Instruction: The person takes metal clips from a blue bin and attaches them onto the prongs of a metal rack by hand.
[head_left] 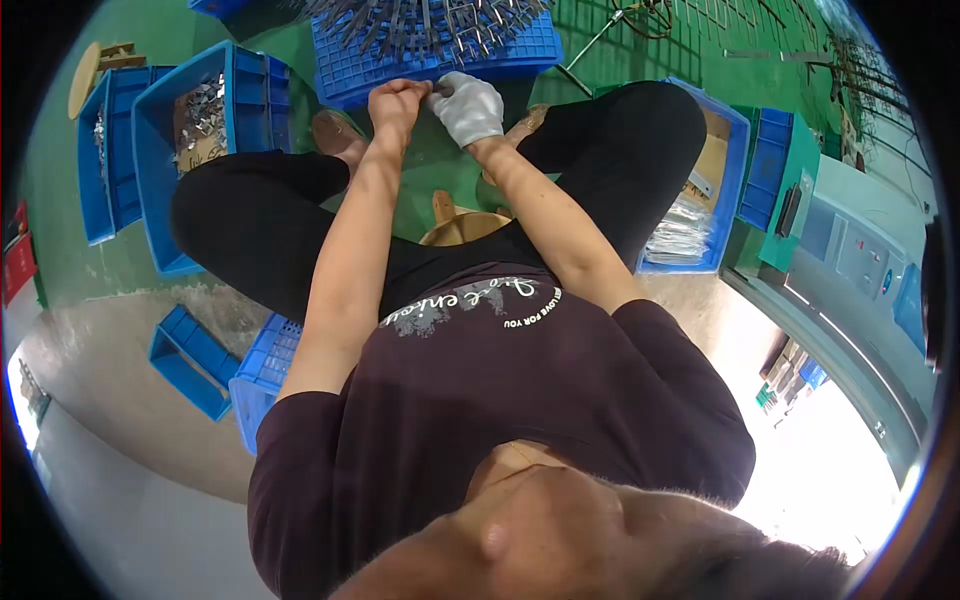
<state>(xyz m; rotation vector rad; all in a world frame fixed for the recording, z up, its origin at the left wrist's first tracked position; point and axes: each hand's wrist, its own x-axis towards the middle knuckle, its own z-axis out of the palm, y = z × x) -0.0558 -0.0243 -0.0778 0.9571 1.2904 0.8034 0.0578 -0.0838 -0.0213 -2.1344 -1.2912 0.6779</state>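
My bare left hand (398, 108) is closed in a pinch, with its fingertips right beside the other hand. A white glove covers my right hand (467, 110), whose fingers are curled around a small dark piece (441, 88). That piece sits between the two hands, too small to name, and what the left fingertips hold is hidden. Just beyond the hands stands an upturned blue crate (345, 75). Many thin metal strips (430, 25) spread out in a dense cluster on top of it.
Blue bins (150, 130) with small metal pieces (203, 115) stand at the left. Beside my right knee, another blue bin (738, 190) holds pale flat pieces (680, 235). A wooden stool (465, 228) is under me. Metal racks (745, 15) stand at the far right.
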